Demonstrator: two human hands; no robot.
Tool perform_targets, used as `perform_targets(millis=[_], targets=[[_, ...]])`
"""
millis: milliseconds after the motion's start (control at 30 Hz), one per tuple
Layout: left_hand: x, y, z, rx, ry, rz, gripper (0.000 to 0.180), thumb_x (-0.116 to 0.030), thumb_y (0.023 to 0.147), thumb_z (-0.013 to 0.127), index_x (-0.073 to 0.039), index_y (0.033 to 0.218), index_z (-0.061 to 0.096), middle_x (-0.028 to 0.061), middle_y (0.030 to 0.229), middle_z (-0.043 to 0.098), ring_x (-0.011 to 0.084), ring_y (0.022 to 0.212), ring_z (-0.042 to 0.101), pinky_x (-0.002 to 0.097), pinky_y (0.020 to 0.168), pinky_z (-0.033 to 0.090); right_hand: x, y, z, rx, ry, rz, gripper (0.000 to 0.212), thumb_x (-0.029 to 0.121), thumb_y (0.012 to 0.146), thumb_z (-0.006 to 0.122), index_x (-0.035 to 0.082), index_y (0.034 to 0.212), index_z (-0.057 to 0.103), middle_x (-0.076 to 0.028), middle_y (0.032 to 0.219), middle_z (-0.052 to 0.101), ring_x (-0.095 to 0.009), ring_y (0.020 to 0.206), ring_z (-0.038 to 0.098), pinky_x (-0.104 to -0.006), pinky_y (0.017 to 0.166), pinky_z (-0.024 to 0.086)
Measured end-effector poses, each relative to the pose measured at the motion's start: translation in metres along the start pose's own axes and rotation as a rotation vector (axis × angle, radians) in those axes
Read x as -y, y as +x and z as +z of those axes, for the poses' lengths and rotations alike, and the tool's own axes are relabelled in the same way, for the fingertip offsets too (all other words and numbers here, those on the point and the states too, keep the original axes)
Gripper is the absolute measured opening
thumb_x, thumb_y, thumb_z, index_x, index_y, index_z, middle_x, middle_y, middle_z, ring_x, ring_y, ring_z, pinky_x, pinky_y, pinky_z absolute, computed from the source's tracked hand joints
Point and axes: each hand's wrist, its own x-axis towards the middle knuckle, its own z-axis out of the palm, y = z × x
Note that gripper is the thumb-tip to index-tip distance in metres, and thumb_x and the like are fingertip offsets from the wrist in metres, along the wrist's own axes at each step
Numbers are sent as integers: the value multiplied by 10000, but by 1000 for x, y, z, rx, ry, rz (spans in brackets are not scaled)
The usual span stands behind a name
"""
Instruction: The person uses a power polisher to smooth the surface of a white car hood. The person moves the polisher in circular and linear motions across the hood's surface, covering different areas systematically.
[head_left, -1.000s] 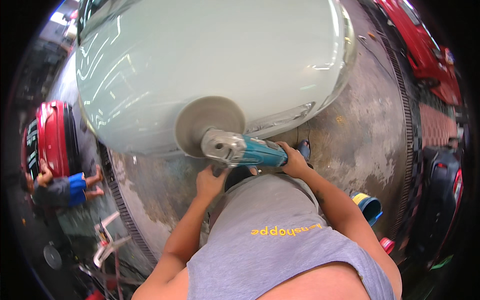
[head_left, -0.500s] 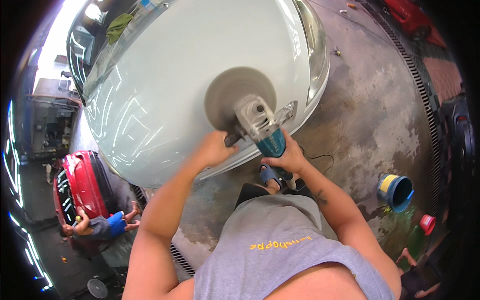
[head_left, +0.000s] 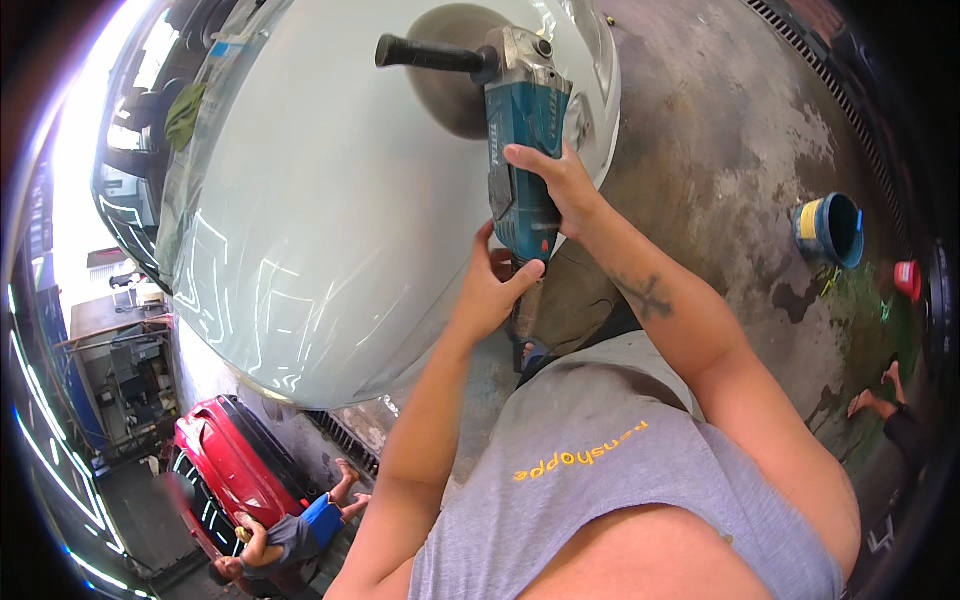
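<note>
Teal polisher [head_left: 520, 150] runs lengthwise up from both hands onto the white car hood [head_left: 330, 200], right hand [head_left: 560, 185] wrapped around its body, left hand [head_left: 490, 290] closed on its tail.

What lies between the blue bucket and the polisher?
In the head view, only bare stained concrete floor lies between the blue bucket and the polisher.

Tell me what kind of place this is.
Most likely a car detailing or body workshop: a teal power polisher is held against a pale car hood, a red car is parked nearby, and a blue bucket stands on stained concrete.
</note>
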Motion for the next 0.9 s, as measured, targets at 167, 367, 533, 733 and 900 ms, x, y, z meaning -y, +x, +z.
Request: perform_targets(millis=[167, 367, 533, 733, 900], targets=[[72, -76, -40, -7, -222, -106, 944, -184, 872, 898, -26, 1571, 285, 150, 1101, 663, 200, 751, 692, 337, 607, 589, -130, -75, 34, -62, -62, -97, 594, 200, 874, 900, 41, 1348, 580, -52, 1130, 687, -163, 1009, 671, -350, 923, 568], [157, -197, -123, -119, -68, -126, 960, -147, 830, 893, -11, 1553, 277, 115, 967, 678, 170, 640, 656, 327, 535, 550, -237, -158, 97, -26, 93, 114, 749, 274, 915, 891, 80, 1491, 453, -59, 1250, 643, -184, 1154, 635, -377, 1028, 538], [163, -229, -156, -107, 169, -195, 970, -170, 808, 908, 0, 1540, 295, 121, 984, 677, 169, 635, 660, 326, 558, 565, -245, -162, 102, -16, 88, 122, 684, 268, 902, 892, 68, 1427, 502, -69, 1238, 654, -180, 1145, 643, -387, 1028, 536], [130, -175, -112, -98, 168, -184, 1062, -219, 821, 913, 70, 1584, 233, 105, 937, 677, 158, 635, 654, 315, 569, 565, -201, -125, 72, -136, 131, -43, 615, 254, 897, 886, 67, 1379, 551, -66, 1165, 673, -171, 1077, 663, -378, 972, 560], [64, -101, -52, -69, 179, -182, 1089, -291, 863, 899, 109, 1599, 204, 82, 893, 667, 140, 656, 641, 302, 562, 556, -127, -74, 25, -222, 131, -127, 527, 375, 906, 874, 67, 1267, 645, -55, 1032, 711, -180, 880, 710, -374, 793, 611]])
